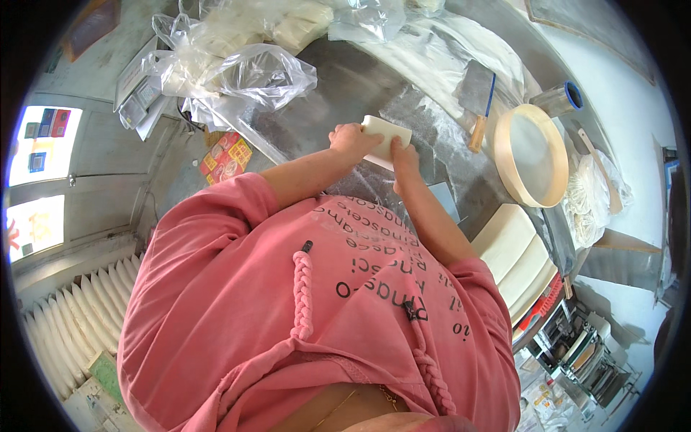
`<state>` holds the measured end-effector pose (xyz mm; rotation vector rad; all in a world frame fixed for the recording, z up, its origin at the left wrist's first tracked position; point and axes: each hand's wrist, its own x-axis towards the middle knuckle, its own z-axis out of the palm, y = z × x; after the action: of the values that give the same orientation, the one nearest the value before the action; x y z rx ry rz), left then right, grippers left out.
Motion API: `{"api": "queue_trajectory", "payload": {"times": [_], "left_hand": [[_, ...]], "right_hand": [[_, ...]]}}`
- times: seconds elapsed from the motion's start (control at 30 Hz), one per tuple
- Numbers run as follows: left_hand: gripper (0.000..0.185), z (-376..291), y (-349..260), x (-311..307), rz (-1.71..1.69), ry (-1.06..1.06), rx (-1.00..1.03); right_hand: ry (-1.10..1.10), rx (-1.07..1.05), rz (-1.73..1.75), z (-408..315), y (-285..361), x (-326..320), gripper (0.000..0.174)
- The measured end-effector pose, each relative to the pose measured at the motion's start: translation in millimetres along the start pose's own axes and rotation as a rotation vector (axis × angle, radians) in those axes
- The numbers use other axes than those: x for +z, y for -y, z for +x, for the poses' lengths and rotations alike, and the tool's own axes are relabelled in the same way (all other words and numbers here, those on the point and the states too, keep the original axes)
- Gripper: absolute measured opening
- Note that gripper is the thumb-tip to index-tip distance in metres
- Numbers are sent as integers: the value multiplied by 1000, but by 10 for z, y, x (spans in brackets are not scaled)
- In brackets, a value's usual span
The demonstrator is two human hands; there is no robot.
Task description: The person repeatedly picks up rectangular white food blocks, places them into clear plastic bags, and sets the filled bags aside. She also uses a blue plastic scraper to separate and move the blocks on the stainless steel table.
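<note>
A cream-white rectangular block, apparently dough point(386, 131), is held over the steel worktop point(345, 81). My left hand point(353, 141) grips its left side, with the thumb across the upper face. On the near right side, my right hand point(405, 161) has hold of it, thumb on top and the other fingers partly hidden. White flour point(453, 146) is smeared over the worktop to the right of the block. Close by my right forearm lies a pale flat sheet point(444, 198), partly covered by the arm.
Clear plastic bags point(264, 75) crowd the far left. On the right are a wooden-handled cleaver point(478, 102), a round wooden sieve point(503, 156), a metal cylinder point(556, 101), a spatula point(602, 167), bagged noodles point(586, 200), stacked dough slabs point(502, 248) and a red brush point(542, 308).
</note>
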<state>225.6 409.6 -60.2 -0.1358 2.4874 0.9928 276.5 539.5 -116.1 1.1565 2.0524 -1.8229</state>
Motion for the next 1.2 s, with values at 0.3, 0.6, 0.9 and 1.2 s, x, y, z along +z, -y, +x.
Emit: {"api": "queue_trajectory", "payload": {"times": [0.3, 0.6, 0.9, 1.2], "left_hand": [[45, 118, -207, -175, -503, 419, -206], [60, 91, -625, -123, -409, 534, 421], [52, 722, -911, -194, -695, 608, 255], [63, 989, -1064, 12, -908, 606, -175]], "right_hand": [[197, -84, 223, -38, -91, -161, 49], [532, -241, 869, -359, 89, -882, 61], [329, 80, 1114, 369, 885, -771, 70], [-27, -204, -64, 949, 1372, -733, 65]]}}
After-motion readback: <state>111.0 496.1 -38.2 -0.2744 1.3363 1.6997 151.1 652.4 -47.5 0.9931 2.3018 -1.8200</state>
